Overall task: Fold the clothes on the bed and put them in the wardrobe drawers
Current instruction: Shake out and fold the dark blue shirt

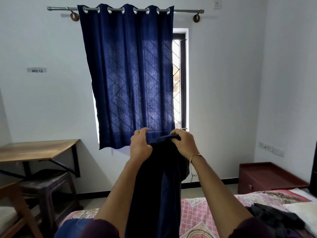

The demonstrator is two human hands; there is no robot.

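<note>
Holding dark blue garment (154, 186) aloft, left hand (139, 145) and right hand (184, 143) pinching top edge; folding barely begun; black clothes (274, 219) wait on bed (197, 213).

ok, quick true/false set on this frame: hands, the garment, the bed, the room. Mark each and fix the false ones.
1. Both hands hold the dark blue garment up in the air. True: the left hand and right hand grip its top edge and it hangs down between the arms.
2. The curtain covers the whole window. False: a strip of window with its grille shows at the curtain's right.
3. More dark clothes lie on the bed. True.
4. The right wrist is bare. False: it wears a gold bangle.
5. The wall label reads WS 21. False: the label reads WS 12.
</note>
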